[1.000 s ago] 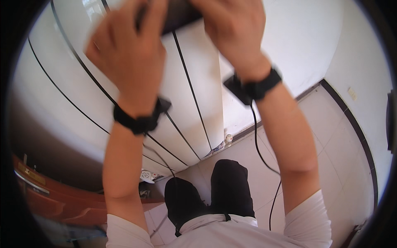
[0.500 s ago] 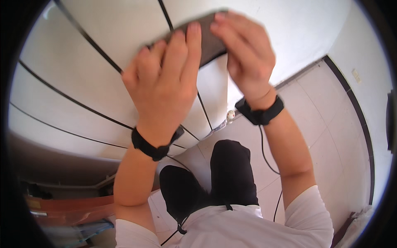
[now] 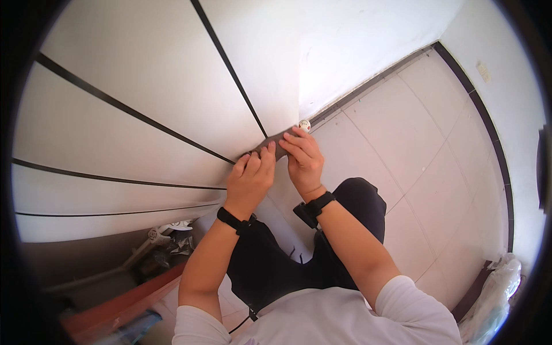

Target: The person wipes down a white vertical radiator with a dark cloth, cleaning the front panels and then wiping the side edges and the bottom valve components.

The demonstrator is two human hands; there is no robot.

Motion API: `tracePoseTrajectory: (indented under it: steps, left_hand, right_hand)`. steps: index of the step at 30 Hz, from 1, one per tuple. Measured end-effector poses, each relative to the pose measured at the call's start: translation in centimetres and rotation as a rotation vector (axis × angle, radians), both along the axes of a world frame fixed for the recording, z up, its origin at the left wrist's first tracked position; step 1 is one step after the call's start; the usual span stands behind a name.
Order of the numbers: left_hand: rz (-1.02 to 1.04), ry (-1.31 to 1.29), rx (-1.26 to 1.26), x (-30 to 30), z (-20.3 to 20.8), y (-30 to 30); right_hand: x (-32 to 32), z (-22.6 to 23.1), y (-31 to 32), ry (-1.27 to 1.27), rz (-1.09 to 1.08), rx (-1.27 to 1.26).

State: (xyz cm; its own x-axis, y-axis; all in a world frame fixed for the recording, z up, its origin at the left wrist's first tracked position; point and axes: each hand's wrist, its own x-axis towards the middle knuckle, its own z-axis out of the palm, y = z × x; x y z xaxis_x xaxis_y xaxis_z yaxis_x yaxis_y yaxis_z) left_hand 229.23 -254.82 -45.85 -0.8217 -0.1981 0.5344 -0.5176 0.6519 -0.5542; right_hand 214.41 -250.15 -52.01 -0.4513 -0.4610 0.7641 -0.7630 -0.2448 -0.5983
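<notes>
A grey-brown cloth (image 3: 265,143) lies against a white panel (image 3: 144,57) crossed by several black stripes, close to the panel's right edge. My left hand (image 3: 251,178) presses it with bent fingers over its left part. Alongside, my right hand (image 3: 306,163) has its fingers on the right end of the cloth. Both hands grip it by its near side, thumbs mostly hidden. Just past the cloth, a small round white object with reddish marks (image 3: 305,125) sits low beside the panel's edge.
Pale floor tiles (image 3: 397,138) stretch to the right, bordered by dark skirting (image 3: 486,123) along a white wall. At lower left are a reddish-brown wooden board (image 3: 129,299) and assorted items in shadow. A plastic-wrapped bundle (image 3: 500,293) stands at lower right.
Both hands have moved the cloth down the panel, toward my body. My view has shifted, and more of the floor and the far wall's base now shows.
</notes>
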Motion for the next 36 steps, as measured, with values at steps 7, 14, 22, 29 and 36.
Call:
tracePoseTrajectory:
  steps: [7, 14, 22, 29, 36]
  left_hand:
    - [0.026, -0.209, 0.363, -0.6, -8.6, 0.8]
    - [0.028, -0.007, 0.212, 3.9, -0.5, 1.2]
    - [0.108, 0.482, -0.478, 6.4, 20.9, -0.6]
    - [-0.03, 0.498, -0.151, 5.6, 15.3, 1.2]
    - [0.023, 0.404, 0.133, 7.4, 3.0, 3.2]
  right_hand:
    - [1.0, -9.3, 0.8, -0.142, 0.018, 0.312]
    - [2.0, 0.3, 0.9, 0.049, 0.227, 0.085]
    - [0.8, 25.8, -5.3, 0.533, 0.343, -0.66]
    - [0.2, 20.4, -3.3, 0.614, 0.4, -0.528]
    - [0.0, 8.7, -1.0, 0.659, 0.553, -0.178]
